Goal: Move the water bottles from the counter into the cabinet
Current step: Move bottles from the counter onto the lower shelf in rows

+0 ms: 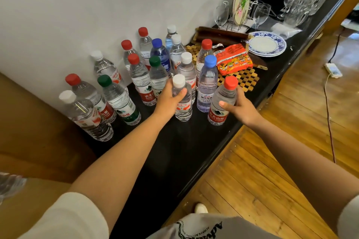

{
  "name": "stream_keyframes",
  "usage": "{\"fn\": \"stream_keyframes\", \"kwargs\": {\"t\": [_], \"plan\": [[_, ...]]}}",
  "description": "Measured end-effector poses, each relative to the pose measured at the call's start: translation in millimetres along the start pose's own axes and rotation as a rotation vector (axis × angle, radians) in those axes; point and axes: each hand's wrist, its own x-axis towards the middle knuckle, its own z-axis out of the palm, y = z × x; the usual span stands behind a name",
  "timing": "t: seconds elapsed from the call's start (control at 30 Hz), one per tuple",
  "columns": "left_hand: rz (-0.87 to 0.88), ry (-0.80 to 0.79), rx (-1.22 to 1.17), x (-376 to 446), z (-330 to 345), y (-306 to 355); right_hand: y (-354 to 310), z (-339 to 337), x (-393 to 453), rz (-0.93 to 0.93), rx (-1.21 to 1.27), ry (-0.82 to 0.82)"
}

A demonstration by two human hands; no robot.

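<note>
1. Head view: the left hand (168, 97), arm stretched toward 12 o'clock, has its fingers wrapped round the white-capped bottle (182, 101) standing on the black desk (174, 153).
2. At its 3 o'clock, the right hand (240, 106) has its fingers curled round the red-capped bottle (223, 103) at the desk's front edge.

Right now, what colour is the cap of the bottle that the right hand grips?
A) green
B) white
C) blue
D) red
D: the right hand is curled round the red-capped water bottle at the counter's front edge, while the left hand grips the white-capped water bottle.
</note>
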Motion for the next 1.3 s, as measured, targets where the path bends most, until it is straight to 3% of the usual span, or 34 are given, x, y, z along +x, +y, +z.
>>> {"fn": "stream_keyframes", "kwargs": {"t": [0.3,0.6,1.0,1.3], "plan": [[0.026,-0.116,-0.036,-68,-22,-10,-9,18,-33,-0.029,-0.05,-0.089],[-0.05,-0.112,-0.056,-178,-85,-30,-37,87,-93,-0.062,-0.083,-0.343],[-0.2,0.147,-0.158,-322,-211,-76,-95,245,-173,-0.262,-0.134,-0.697],[-0.241,0.567,-0.158,-408,-303,-105,-139,366,-207,-0.333,-0.065,-0.859]]}}
